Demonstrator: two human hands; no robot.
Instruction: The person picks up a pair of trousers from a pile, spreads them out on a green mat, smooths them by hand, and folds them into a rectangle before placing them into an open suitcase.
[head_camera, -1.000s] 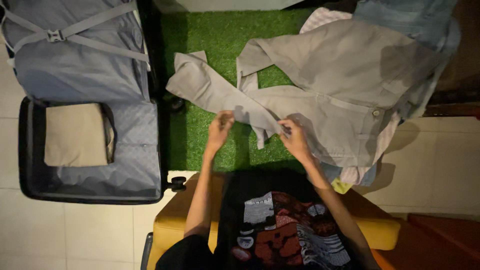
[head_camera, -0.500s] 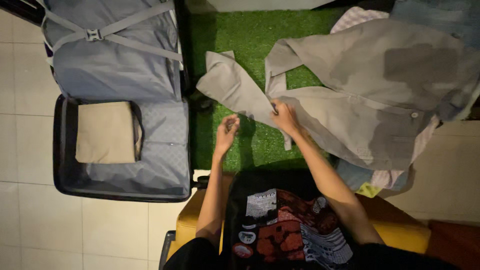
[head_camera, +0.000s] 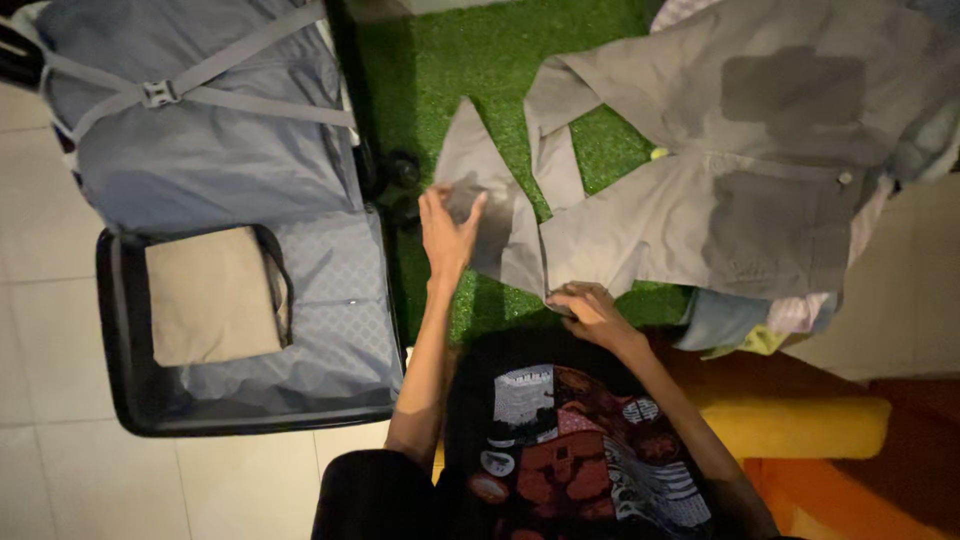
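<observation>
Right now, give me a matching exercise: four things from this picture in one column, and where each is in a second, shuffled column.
1. folded beige cloth
2. left hand
3. right hand
4. grey trousers

A. on the near edge of the trousers, by the person's body
B. spread over the green turf mat
C. inside the open suitcase
D. raised, against the folded trouser leg

Pairs: 1-C, 2-D, 3-A, 4-B
</observation>
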